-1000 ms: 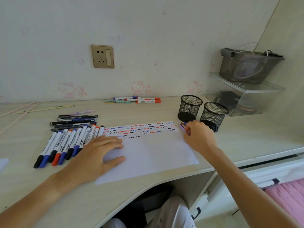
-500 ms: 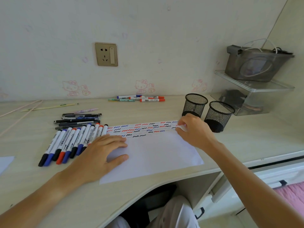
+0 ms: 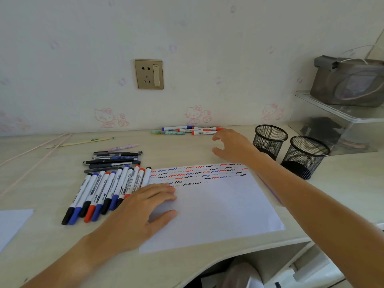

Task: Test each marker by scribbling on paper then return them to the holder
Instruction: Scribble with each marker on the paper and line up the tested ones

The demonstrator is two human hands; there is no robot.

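A white sheet of paper [image 3: 218, 208] lies on the desk, its far strip covered in red, blue and black scribbles. My left hand [image 3: 143, 206] rests flat on the sheet's left edge. My right hand [image 3: 232, 145] hovers with spread fingers and holds nothing, just short of a small group of markers [image 3: 195, 130] by the wall. A row of several capped markers [image 3: 108, 192] lies left of the sheet. Two black mesh holders [image 3: 270, 140] [image 3: 306, 156] stand at the right. A thin purple pen [image 3: 270, 189] lies along the sheet's right edge, partly hidden by my right forearm.
Dark pens [image 3: 114, 160] are stacked beyond the marker row. A pencil [image 3: 81, 142] and thin sticks lie far left. Another sheet [image 3: 10, 223] shows at the left edge. A clear rack [image 3: 340, 119] with a grey bag stands at the right. A wall socket [image 3: 149, 74] is above the desk.
My right hand left the sheet's far right corner, where it held a purple pen, and moved up toward the markers by the wall, now spread and holding nothing. The left hand stayed put.
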